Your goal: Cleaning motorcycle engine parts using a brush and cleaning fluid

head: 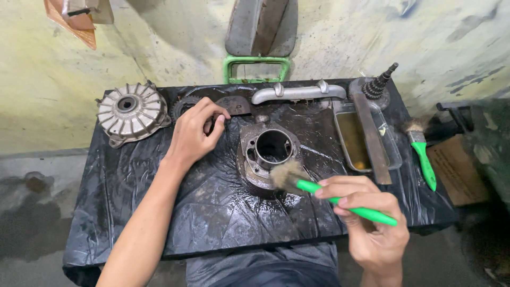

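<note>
Right hand: the right hand (372, 223), nearest the camera, is closed around the green handle of a paintbrush (319, 187), thumb and fingers pinching it.
Brush tip: the bristles rest on the near rim of a metal engine cylinder (268, 154).
Cylinder: it sits bore-up at the middle of the black plastic-covered table (159, 212), wet and grimy.
Left hand: the left hand (195, 133) is loosely curled, fingertips pinching a small dark part just left of the cylinder; what the part is, I cannot tell.
Tray: a clear rectangular tray (366, 141) to the right holds brownish liquid, with a flat metal bar (373, 141) laid across it.
Other things: a finned round hub (129, 112) at far left, a grey metal pipe (297, 92) along the back edge, a second green brush (422, 151) at the right edge.
</note>
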